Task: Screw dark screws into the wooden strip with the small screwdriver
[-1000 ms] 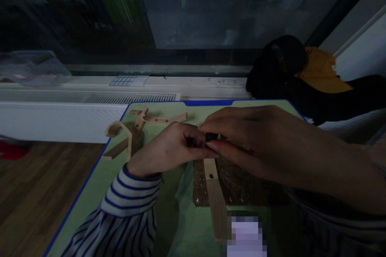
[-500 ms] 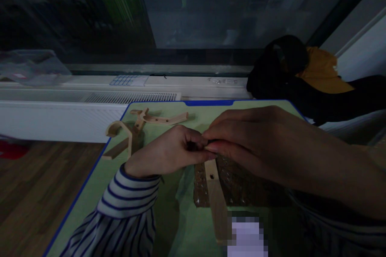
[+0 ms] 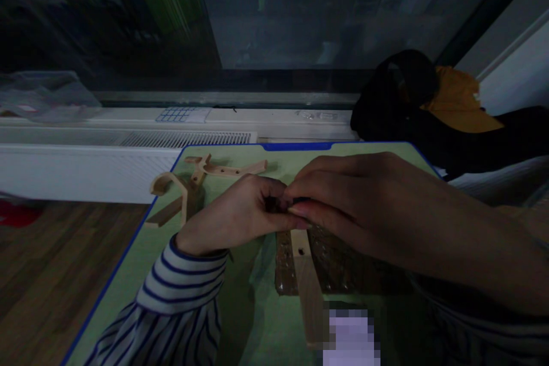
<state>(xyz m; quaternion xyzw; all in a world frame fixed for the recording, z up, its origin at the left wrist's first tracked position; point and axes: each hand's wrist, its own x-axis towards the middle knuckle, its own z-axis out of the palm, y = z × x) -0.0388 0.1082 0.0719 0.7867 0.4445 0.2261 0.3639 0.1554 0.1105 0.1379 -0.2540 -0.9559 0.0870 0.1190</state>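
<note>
A pale wooden hook piece [image 3: 309, 297] with a drilled hole lies over a brown block [image 3: 286, 269] wrapped in shiny clear film. Its lower end sticks out past the block's near edge, while its upper end disappears under my fingers. My left hand [image 3: 238, 211] is closed around that upper end, thumb across the wood. Directly beside it, my right hand [image 3: 364, 200] is closed in a pinch, its fingertips touching the left fingers. Whatever the right fingertips hold is hidden.
More bent wooden hook pieces, one curled [image 3: 185, 194] and one with two holes [image 3: 231, 171], lie at the back left of the green table [image 3: 132, 280]. Behind are a radiator [image 3: 86, 166] and windowsill. Black and mustard caps [image 3: 458, 103] sit at the right. A blurred patch covers the near edge.
Both hands shift very slightly at the upper end of the wooden piece, the fingertips moving a little left. The wooden piece and the block stay in place.
</note>
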